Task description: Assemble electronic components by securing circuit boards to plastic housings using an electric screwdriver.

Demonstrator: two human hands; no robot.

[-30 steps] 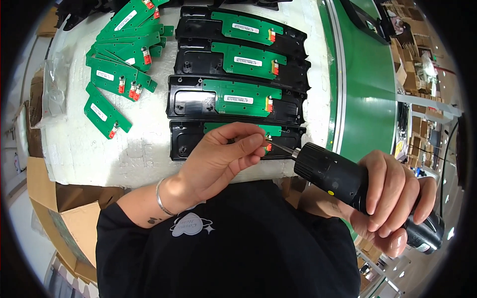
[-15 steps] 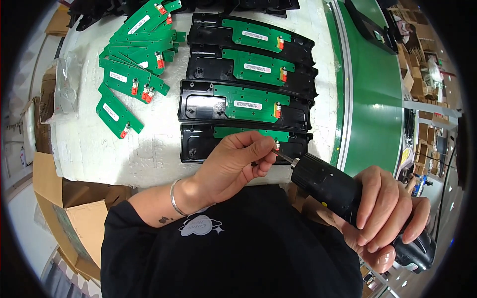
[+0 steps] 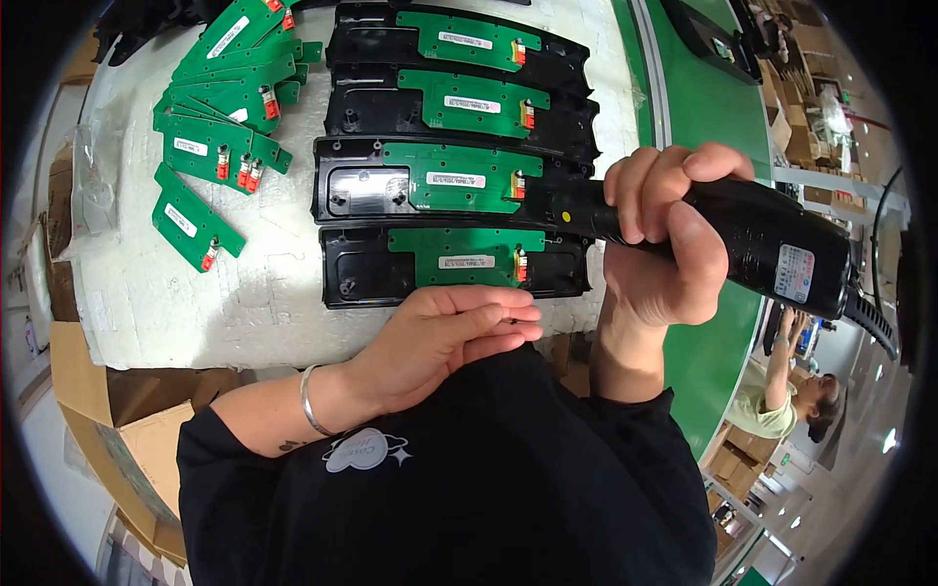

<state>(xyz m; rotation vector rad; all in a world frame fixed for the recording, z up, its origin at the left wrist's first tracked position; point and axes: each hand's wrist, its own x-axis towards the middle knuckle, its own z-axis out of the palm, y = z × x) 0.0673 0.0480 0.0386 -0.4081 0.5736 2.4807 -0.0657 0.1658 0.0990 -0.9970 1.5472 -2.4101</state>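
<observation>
Left hand (image 3: pixel 440 344) half-curls by the near desk edge (image 3: pixel 278 347), apparently securing a screw (image 3: pixel 512 320); right hand (image 3: pixel 674 230) wraps a screwdriver (image 3: pixel 757 239), likely steadying it.

Loose circuit boards (image 3: pixel 210 132) lie left of four casings (image 3: pixel 363 184), each holding one board (image 3: pixel 449 196).

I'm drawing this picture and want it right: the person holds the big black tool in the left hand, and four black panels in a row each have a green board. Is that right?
Almost! The right hand holds the big black tool, not the left hand, as the head view shows. Four black panels in a row each have a green board.
</observation>
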